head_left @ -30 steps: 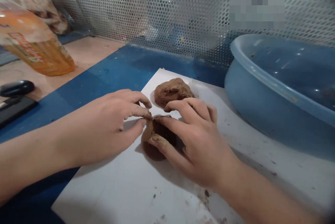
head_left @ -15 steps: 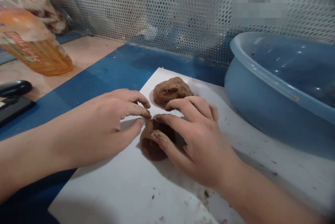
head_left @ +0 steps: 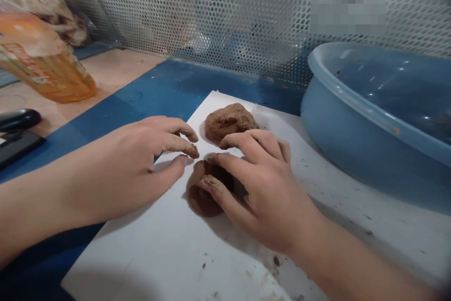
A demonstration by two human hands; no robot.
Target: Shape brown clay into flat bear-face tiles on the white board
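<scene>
A brown clay lump [head_left: 199, 200] is pressed under the open, splayed right hand [head_left: 264, 193], the open left hand [head_left: 123, 165] just beside it, and heavy pressure could stick the clay to the white sheet [head_left: 141, 254].

Look at that, reddish-brown clay [head_left: 229, 122] on a white sheet [head_left: 141, 254], a deep blue mat [head_left: 169, 85], a pale blue basin [head_left: 352, 85], and silvery perforated metal [head_left: 211, 10] dotted with round holes!
</scene>
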